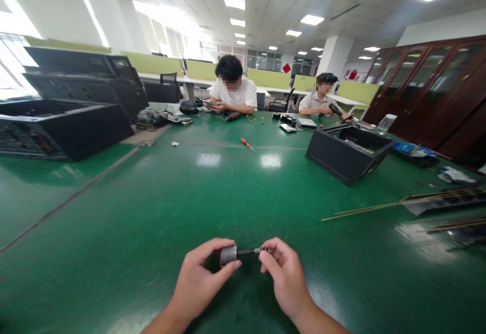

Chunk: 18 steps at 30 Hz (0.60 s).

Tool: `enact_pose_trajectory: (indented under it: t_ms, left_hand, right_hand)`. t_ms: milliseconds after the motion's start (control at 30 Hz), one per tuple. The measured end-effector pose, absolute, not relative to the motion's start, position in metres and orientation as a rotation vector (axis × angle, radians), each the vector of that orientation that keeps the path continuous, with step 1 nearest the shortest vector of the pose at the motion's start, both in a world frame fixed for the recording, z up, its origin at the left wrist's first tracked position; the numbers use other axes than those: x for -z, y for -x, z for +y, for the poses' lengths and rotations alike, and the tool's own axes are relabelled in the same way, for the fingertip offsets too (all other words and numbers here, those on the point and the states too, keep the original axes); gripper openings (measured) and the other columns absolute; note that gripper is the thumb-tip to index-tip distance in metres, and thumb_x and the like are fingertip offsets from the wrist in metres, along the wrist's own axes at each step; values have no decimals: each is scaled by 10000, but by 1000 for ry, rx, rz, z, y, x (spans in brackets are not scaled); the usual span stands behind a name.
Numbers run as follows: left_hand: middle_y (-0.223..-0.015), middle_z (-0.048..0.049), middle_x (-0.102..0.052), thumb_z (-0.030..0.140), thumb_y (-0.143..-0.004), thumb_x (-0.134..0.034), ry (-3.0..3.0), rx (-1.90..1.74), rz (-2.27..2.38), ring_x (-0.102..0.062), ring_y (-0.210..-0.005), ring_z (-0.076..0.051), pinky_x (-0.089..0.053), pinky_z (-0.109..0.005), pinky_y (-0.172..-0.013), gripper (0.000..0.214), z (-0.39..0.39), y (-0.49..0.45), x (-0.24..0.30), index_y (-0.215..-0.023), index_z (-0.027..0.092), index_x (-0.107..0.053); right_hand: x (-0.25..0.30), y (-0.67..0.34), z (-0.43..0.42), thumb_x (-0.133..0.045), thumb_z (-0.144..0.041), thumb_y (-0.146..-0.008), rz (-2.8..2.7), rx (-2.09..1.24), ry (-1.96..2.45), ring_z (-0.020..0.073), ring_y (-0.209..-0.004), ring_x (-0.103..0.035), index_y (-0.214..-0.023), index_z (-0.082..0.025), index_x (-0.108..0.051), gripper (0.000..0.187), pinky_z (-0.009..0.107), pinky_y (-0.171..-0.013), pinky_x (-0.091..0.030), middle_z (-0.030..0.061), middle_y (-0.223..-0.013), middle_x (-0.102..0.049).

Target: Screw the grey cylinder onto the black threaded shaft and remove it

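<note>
Low in the middle of the head view, a short silver metal cylinder with a thin dark shaft (pixel 229 256) is held level just over the green table (pixel 235 197). My left hand (pixel 203 276) grips the cylinder's wide body between thumb and fingers. A trace of red shows at its left end. My right hand (pixel 283 276) pinches the far end of the shaft, where small ridged metal parts show between thumb and forefinger. What exact kind of part this is, I cannot tell.
Beyond my hands lies an orange-handled screwdriver (pixel 247 144). A black computer case (pixel 347 154) stands to the right, near thin brass-coloured rods (pixel 364 211). More cases (pixel 68 131) are stacked at left. Two people (pixel 233 91) sit across the table; one holds a power drill (pixel 335 109).
</note>
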<state>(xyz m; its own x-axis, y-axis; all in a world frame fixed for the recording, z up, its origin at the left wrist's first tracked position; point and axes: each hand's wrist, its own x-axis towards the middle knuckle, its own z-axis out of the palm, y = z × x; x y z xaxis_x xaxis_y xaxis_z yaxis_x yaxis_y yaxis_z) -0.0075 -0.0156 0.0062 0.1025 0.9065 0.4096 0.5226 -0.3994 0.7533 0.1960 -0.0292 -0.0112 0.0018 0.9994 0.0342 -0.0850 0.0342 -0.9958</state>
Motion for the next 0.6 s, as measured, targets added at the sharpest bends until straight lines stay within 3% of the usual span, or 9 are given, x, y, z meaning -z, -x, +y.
enact_pose_trajectory:
  t_ms: [367,600]
  left_hand:
    - [-896,-32,-768,335,-743,-784,-1936,-1212,1409,-730,-796,-218,-578,-304,-745,235,-15,9,-3,-946,230,-734]
    - [-911,-52,-753,401,-742,-778,-1761,-1202,1441,-717,-802,-238,-563,-318,-708,306,-11,10,2,-968,206,-709]
  right_hand:
    - [9,-196,-29,-652,-361,-851,-1110,-1225,1092,128,-596,-516,-839,-151,-636,210,245,-590,-411,-6,-669,-560]
    - [12,-195,-26,-653,-473,-858,-1023,-1237,1051,123,-576,-538,-836,-155,-623,320,241,-565,-429,7,-697,-591]
